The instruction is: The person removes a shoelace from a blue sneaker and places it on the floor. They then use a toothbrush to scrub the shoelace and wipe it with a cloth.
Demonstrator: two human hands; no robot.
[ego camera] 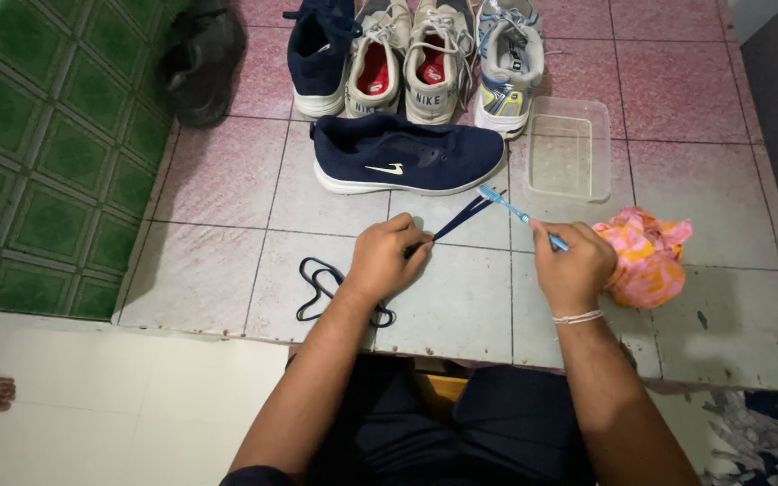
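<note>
Our left hand [387, 258] pinches the dark shoelace [461, 216]; our right hand [571, 266] grips the toothbrush [517, 214]. Hard scrubbing could yank the lace loose.

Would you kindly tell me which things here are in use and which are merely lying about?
In use:
- left hand pinching the dark shoelace
- right hand holding the blue toothbrush

Lying about:
- navy shoe
- clear plastic tub
- pink and orange cloth
- row of sneakers
- black shoe

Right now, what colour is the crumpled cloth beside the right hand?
Pink and orange, patterned. The cloth shows best in the head view, lying against the right hand.
</note>
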